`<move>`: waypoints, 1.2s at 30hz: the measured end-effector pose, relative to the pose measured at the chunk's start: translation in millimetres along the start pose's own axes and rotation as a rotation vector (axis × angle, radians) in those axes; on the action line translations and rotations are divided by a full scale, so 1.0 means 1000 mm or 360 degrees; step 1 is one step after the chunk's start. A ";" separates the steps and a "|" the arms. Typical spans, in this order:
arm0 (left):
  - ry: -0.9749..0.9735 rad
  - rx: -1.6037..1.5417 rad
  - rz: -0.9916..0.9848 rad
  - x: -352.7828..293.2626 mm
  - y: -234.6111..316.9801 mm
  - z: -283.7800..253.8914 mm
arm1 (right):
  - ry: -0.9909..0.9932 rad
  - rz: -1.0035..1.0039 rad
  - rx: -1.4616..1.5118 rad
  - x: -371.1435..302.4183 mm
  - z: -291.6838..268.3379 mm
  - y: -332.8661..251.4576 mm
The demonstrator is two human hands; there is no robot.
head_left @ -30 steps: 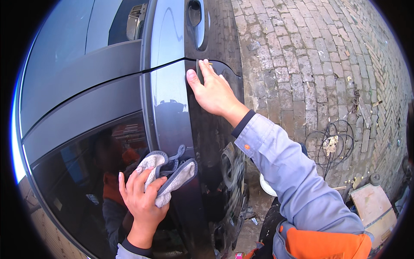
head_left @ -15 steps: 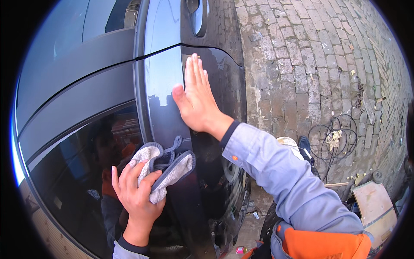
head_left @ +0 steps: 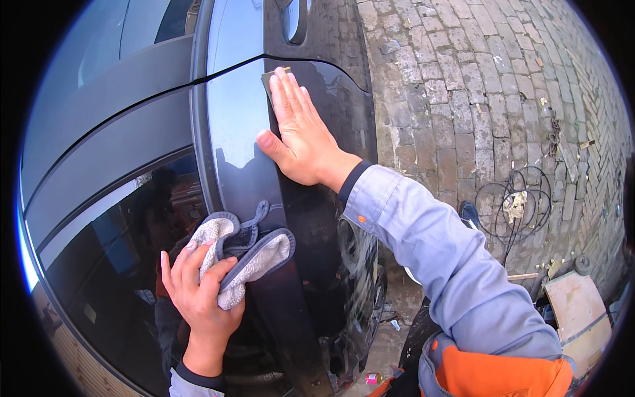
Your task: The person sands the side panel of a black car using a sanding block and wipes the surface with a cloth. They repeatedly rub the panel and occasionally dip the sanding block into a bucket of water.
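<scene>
My right hand lies flat on the dark, glossy side panel of a car, just below the seam under a door handle. Its fingers are straight and close together, the thumb apart. From under the fingertips peeks the edge of a thin, flat, dull piece; most of it is covered, so its kind is unclear. My left hand grips a crumpled grey towel with dark trim and a loop, resting against the panel beside the dark window.
Grey brick paving runs along the car's right side. On it lie a coiled black cable and worn boards. A dark shoe shows beyond my right sleeve. A small pink item sits low near the car.
The view has shifted slightly, moving the car left and up in the picture. More of the thin piece's edge shows beside my right fingers. My left hand still grips the towel.
</scene>
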State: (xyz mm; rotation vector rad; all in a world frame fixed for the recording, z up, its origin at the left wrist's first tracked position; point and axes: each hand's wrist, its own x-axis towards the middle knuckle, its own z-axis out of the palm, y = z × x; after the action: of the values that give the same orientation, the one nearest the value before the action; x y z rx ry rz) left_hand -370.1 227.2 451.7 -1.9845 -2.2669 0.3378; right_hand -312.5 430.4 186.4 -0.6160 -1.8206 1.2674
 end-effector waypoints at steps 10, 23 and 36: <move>-0.0015 0.0012 0.0028 0.000 0.000 -0.001 | -0.0114 -0.0127 0.0086 -0.093 0.002 -0.050; 0.0045 -0.0016 0.0019 -0.003 -0.001 0.004 | -0.0243 0.0046 0.0374 -0.269 0.048 -0.133; 0.0394 0.0135 -0.0050 0.005 -0.009 -0.007 | 0.0043 0.0851 0.0272 -0.078 0.020 -0.124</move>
State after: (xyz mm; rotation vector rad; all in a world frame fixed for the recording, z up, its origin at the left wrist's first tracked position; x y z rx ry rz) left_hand -378.2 231.9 460.2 -1.8341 -2.0922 0.1711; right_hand -279.0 314.3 271.3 -1.0612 -1.5521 1.7302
